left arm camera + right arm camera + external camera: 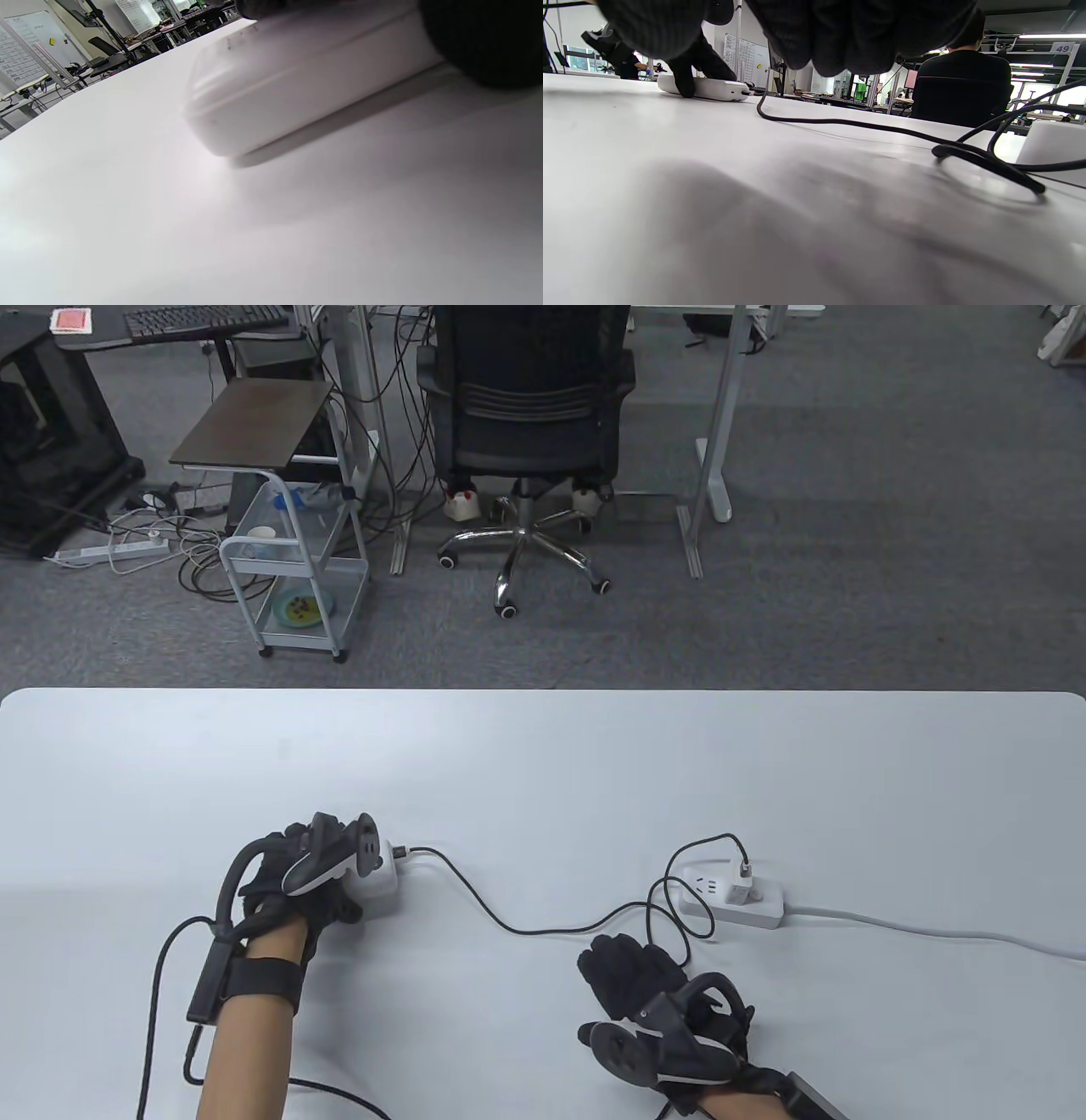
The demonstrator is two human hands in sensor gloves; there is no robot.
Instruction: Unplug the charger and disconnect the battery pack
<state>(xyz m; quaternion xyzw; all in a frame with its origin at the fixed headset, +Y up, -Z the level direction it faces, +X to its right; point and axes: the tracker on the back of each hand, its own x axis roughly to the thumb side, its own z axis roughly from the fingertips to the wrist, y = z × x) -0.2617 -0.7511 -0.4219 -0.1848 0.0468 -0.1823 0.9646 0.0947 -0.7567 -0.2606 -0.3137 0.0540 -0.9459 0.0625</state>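
Note:
A white battery pack (380,884) lies on the white table (543,763) at the left. My left hand (327,891) lies over its left part and holds it. In the left wrist view the pack (297,84) is blurred and close, with a gloved finger (488,38) on its right end. A black cable (509,925) is plugged into the pack's right end and runs to a white charger (740,884), which is plugged into a white power strip (734,899). My right hand (628,967) is empty, palm down, just in front of the cable's loops; its fingers (848,34) hang over the table.
The power strip's white cord (933,929) runs off the table's right edge. The cable loops (670,916) lie between my right hand and the strip. A black lead (161,984) trails from my left wrist. An office chair (526,432) and a cart (293,560) stand beyond the far edge.

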